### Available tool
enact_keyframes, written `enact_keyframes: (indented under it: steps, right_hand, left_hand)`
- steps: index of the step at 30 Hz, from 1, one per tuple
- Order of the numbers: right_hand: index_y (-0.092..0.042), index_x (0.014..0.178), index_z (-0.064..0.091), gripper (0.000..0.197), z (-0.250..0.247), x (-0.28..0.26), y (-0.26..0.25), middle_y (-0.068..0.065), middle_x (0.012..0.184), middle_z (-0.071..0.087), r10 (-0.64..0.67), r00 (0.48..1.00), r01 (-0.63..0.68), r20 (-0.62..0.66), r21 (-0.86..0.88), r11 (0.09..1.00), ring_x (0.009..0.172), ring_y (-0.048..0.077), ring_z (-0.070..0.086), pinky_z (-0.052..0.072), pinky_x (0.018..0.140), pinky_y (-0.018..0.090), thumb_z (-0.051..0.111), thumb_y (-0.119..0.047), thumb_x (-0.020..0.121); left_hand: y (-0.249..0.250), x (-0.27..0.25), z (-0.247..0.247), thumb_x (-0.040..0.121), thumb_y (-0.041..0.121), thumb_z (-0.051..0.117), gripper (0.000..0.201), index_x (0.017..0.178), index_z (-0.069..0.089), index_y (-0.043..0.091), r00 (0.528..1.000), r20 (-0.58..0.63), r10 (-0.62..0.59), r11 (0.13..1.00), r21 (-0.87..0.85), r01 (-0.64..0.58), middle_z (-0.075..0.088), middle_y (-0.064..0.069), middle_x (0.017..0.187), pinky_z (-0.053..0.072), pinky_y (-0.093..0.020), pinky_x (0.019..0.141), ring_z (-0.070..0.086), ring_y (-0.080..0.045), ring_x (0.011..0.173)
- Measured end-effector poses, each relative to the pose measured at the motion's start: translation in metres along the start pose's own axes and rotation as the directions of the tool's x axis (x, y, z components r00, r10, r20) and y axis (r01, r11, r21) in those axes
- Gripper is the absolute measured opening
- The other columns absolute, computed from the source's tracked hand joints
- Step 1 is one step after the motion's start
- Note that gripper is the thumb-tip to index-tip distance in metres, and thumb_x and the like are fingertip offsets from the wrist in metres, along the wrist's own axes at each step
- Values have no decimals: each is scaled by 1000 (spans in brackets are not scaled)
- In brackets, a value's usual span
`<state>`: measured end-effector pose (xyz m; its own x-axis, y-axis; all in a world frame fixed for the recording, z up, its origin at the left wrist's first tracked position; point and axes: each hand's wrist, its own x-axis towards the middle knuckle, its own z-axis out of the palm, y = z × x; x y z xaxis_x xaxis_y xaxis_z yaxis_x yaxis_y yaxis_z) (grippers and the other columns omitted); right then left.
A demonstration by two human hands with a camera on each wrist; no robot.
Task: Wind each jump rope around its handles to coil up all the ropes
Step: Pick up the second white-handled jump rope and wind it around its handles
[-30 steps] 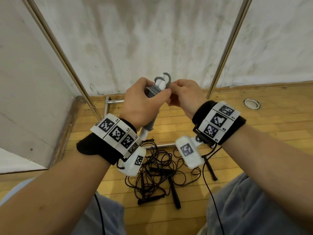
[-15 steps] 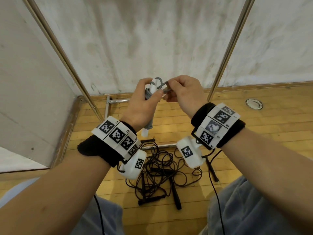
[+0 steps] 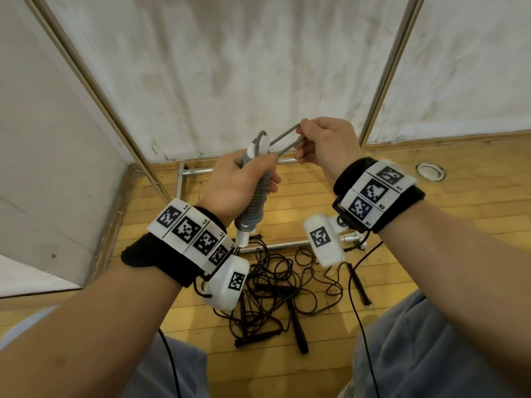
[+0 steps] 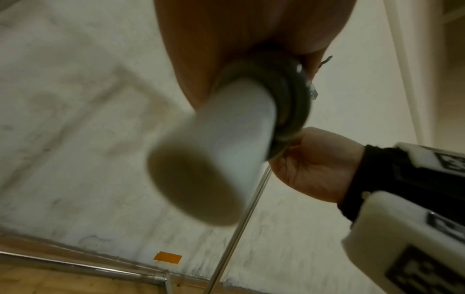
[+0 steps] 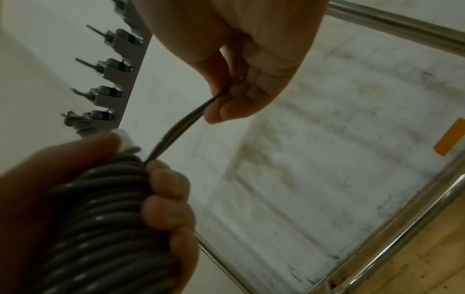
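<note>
My left hand (image 3: 241, 182) grips a grey jump rope (image 3: 254, 202) wound in tight coils round its white handles (image 3: 242, 239), held upright at chest height. A loop of the grey rope (image 3: 284, 142) runs from the top of the handles to my right hand (image 3: 321, 142), which pinches the loop's far end and holds it taut. In the right wrist view the coils (image 5: 108, 208) fill my left fist and the loop (image 5: 176, 133) leads up into my right fingers (image 5: 234, 107). The left wrist view shows a white handle end (image 4: 201, 169), blurred.
A tangle of black jump ropes (image 3: 275, 285) with black handles (image 3: 298, 331) lies on the wooden floor (image 3: 431, 214) between my knees. A chrome rack frame (image 3: 379, 93) stands against the white wall. A round floor fitting (image 3: 430, 170) is at the right.
My right hand has drawn the short grey loop out to the right of the handle tops, so it is now long and taut. The left hand has lowered slightly.
</note>
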<state>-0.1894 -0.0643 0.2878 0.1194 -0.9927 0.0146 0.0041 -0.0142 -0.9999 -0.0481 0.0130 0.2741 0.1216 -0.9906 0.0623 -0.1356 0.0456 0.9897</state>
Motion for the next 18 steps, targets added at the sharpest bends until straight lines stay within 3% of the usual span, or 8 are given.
enact_keyframes:
  steps: [6,12,15,18]
  right_hand:
    - [-11,97,61,16,11,-17,-4,8,77,62,25,990,-37,137,89,995,55,19,60,52,55,27,49,-23,97]
    - [-14,93,61,14,16,-26,-8,8,75,59,35,983,-68,180,180,981,53,17,57,50,54,24,48,-18,98]
    - [-11,102,60,16,16,-27,-7,6,78,56,34,982,-69,188,183,981,53,16,55,47,52,23,47,-19,98]
    - [-7,97,58,21,16,-25,-7,6,81,58,79,978,-125,194,240,963,50,14,56,46,49,21,42,-19,100]
  left_hand:
    - [-5,6,-4,94,31,57,20,92,51,12,999,-36,-11,999,-37,10,59,-5,68,50,-29,57,59,-18,59]
    - [-6,6,-4,93,32,58,24,93,62,9,998,-53,-23,999,34,25,68,3,75,52,-30,55,64,-13,61]
    - [-7,3,-2,94,32,57,25,82,61,10,997,-75,-5,998,68,10,63,3,65,49,-29,51,59,-11,54]
    - [-2,4,-1,83,46,65,41,77,67,6,987,-156,27,999,46,-20,62,1,55,49,-29,49,58,-14,48]
